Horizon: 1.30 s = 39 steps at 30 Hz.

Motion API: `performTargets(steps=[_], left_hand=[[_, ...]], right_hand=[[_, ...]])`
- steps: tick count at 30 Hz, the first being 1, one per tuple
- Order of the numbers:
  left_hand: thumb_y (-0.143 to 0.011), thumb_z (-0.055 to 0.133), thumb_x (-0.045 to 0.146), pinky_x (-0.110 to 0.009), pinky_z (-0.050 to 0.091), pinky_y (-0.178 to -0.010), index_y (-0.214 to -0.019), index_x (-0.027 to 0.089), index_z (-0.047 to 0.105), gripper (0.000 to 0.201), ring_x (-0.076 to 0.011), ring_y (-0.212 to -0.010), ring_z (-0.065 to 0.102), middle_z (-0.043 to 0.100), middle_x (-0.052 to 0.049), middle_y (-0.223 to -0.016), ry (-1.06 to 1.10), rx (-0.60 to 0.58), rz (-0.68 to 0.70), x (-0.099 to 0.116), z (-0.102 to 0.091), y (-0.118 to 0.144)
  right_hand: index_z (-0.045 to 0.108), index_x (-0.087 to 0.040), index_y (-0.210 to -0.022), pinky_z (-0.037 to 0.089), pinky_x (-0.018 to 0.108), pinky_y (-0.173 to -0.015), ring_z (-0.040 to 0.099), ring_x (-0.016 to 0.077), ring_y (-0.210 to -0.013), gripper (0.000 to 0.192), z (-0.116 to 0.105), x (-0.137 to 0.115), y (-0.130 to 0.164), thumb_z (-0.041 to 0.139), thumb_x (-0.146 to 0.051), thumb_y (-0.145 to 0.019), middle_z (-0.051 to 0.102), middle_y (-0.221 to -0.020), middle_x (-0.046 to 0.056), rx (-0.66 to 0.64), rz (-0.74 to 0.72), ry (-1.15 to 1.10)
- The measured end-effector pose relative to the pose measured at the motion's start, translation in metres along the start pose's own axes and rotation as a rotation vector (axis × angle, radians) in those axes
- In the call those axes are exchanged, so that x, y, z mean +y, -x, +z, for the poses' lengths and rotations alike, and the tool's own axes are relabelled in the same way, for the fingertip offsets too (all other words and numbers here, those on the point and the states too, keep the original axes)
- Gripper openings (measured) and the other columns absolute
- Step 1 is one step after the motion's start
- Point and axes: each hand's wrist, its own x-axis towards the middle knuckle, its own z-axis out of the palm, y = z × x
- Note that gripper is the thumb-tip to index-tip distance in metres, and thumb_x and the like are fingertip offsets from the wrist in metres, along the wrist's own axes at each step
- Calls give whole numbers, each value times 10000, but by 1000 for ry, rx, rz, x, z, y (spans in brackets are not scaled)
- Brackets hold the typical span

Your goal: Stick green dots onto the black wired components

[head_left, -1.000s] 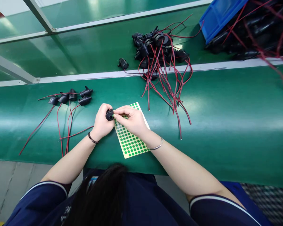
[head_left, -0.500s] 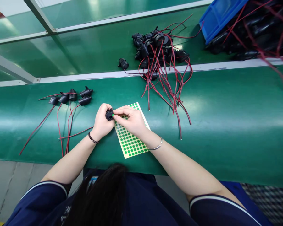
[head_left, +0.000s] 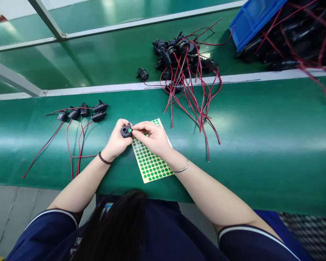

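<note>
My left hand [head_left: 117, 139] is wrapped round a small black water pump [head_left: 125, 132], whose round face with a central port is turned up. A green dot sticker [head_left: 130, 130] lies on that face, near the side spout. My right hand [head_left: 152, 137] has thumb and forefinger pinched at the pump's right edge, beside the dot. Beneath the right hand is a pale sheet of green dot stickers [head_left: 154, 167], partly covered by the hand and wrist. A red wire [head_left: 84, 156] runs out to the left from below my left wrist.
Several black pumps [head_left: 84, 110] with red wires lie to the left. A larger heap of them [head_left: 179, 54] sits at the back, wires trailing over a white ledge strip [head_left: 97, 87]. At the upper right, a blue bin [head_left: 256, 21] stands by more black wired parts [head_left: 296, 36].
The green dot, earlier at my right fingertips, now lies flat on the pump's face. My right fingers have drawn slightly right, and the pump's face has turned further up.
</note>
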Motion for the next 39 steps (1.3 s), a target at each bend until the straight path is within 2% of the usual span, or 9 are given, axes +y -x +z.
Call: performTargets(steps=[4, 7, 12, 15, 20, 29, 39], left_hand=[[-568, 663, 94, -219, 367, -673, -896, 219, 426, 424, -88, -736, 460, 471, 56, -829, 190, -16, -109, 0, 2, 2], [-625, 726, 142, -229, 423, -734, -918, 214, 457, 404, -95, -784, 516, 519, 47, -846, 291, -72, -159, 2, 4, 1], [-728, 686, 228, -300, 523, -776, -1033, 223, 504, 355, -132, -821, 610, 607, -6, -971, 387, -134, -201, 7, 5, -1], [-735, 650, 241, -328, 559, -751, -1065, 233, 490, 367, -141, -789, 637, 614, -18, -983, 383, -143, -208, 7, 3, -1], [-810, 576, 377, -378, 603, -716, -1031, 224, 494, 281, -183, -844, 654, 610, -43, -988, 309, -149, -202, 6, 0, -1], [-824, 553, 377, -354, 606, -662, -1052, 196, 568, 291, -189, -801, 656, 649, -65, -993, 191, -170, -208, 3, -8, -7], [-844, 534, 343, -294, 574, -625, -965, 200, 565, 189, -157, -736, 635, 625, -31, -867, 94, -159, -177, 2, -10, -9]], right_hand=[[726, -214, -971, 602, 357, -788, 696, 159, -807, 148, -2, 2, -1, 680, -302, -861, 708, -1012, 61, 65, -27, 3], [720, -218, -1002, 605, 345, -761, 681, 159, -826, 177, -5, 5, -3, 657, -327, -878, 678, -1066, 70, 93, -51, 36], [727, -217, -976, 601, 334, -736, 677, 155, -797, 187, -8, 5, -6, 646, -360, -886, 691, -1022, 62, 83, -14, 54], [727, -207, -945, 597, 342, -748, 676, 153, -770, 181, -7, 4, -5, 655, -360, -880, 704, -986, 57, 91, 0, 69], [717, -213, -919, 586, 344, -769, 678, 172, -817, 145, -6, 3, -2, 642, -334, -893, 714, -942, 52, 83, -16, 149], [677, -211, -886, 561, 348, -802, 673, 186, -855, 89, -6, 2, -1, 602, -253, -907, 715, -924, 51, 64, -108, 242], [693, -219, -886, 548, 360, -807, 660, 191, -839, 87, -4, 4, -1, 618, -262, -894, 718, -888, 38, 59, -105, 272]])
